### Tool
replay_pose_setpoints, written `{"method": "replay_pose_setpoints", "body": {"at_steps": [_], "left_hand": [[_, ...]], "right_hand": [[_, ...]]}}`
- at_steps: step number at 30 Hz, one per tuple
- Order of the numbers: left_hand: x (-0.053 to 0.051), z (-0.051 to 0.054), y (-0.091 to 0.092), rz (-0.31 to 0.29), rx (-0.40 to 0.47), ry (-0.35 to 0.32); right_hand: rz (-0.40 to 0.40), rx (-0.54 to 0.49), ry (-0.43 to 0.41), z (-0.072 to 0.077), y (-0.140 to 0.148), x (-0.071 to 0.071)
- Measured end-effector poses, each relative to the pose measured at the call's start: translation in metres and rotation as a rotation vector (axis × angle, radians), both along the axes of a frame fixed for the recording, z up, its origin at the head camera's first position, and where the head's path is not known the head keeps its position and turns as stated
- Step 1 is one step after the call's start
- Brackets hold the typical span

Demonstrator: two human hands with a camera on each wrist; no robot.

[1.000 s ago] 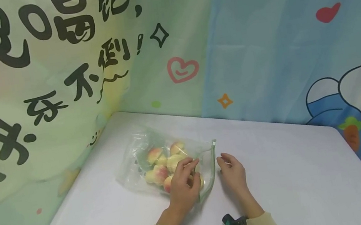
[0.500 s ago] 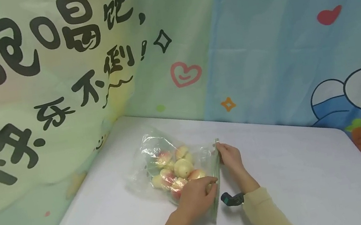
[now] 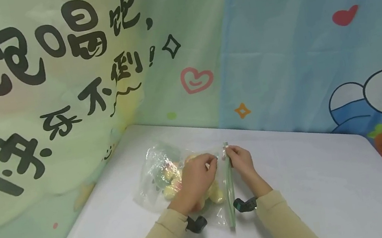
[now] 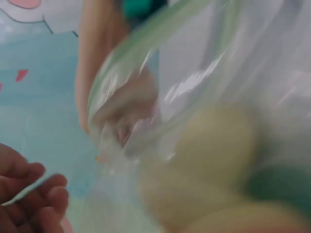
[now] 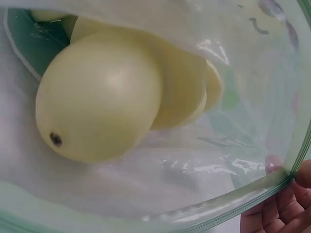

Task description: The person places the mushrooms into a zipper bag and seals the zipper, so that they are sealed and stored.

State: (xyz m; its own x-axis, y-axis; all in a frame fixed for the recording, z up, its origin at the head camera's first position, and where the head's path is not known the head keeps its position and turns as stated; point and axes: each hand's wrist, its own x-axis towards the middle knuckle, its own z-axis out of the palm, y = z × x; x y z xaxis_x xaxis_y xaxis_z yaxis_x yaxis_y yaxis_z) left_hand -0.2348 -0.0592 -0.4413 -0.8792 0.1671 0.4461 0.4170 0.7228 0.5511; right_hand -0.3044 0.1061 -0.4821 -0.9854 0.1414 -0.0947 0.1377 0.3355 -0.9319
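Note:
A clear zip bag with a green zip edge lies on the table, holding several yellow fruits with red blush that look like pears. In the right wrist view, the bag's mouth gapes and a large yellow pear shows its dark blossom end. My right hand pinches the far end of the zip edge, thumb against fingers. My left hand hovers over the bag, hiding some fruits. Its fingers are loosely bent and apart from the bag mouth in the left wrist view.
A white table carries the bag. Behind it and to the left hang printed cloths with hearts, lettering and a cartoon animal. A dark wrist camera sits below each hand.
My right hand has come to the zip edge's far end and taken hold. My left hand first shifted right to the zip edge, then moved away from me over the bag. The view shifted slightly.

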Motion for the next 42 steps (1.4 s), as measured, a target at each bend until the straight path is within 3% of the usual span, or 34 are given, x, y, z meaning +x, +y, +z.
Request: {"method": "replay_pose_setpoints", "body": {"at_steps": [4,7,9,13,19,28,32,37,42], "left_hand": [[-0.038,0.009,0.009,-0.02,-0.148,-0.124],[-0.059,0.011,0.017,-0.063,-0.229,-0.244],[-0.07,0.01,0.021,-0.086,-0.242,-0.3],[-0.084,0.006,0.024,-0.083,-0.232,-0.346],[-0.092,0.006,0.028,-0.098,-0.179,-0.341],[-0.098,-0.001,0.038,-0.064,-0.239,-0.274],[-0.102,0.001,0.038,-0.031,-0.279,-0.268],[-0.107,0.001,0.043,-0.033,-0.316,-0.281],[-0.111,0.004,0.046,-0.015,-0.31,-0.282]], "right_hand": [[0.01,-0.001,0.025,-0.001,-0.001,0.003],[0.024,-0.007,0.037,0.0,-0.003,0.007],[0.032,-0.011,0.039,0.002,-0.005,0.009],[0.036,-0.013,0.02,0.006,-0.006,0.013],[0.035,0.024,0.034,0.008,0.0,0.016],[0.039,0.08,-0.008,0.005,0.005,0.029],[0.091,0.11,-0.007,-0.002,0.004,0.043],[0.148,0.151,0.049,-0.012,0.011,0.065],[0.25,0.148,0.049,-0.015,0.017,0.092]]}}
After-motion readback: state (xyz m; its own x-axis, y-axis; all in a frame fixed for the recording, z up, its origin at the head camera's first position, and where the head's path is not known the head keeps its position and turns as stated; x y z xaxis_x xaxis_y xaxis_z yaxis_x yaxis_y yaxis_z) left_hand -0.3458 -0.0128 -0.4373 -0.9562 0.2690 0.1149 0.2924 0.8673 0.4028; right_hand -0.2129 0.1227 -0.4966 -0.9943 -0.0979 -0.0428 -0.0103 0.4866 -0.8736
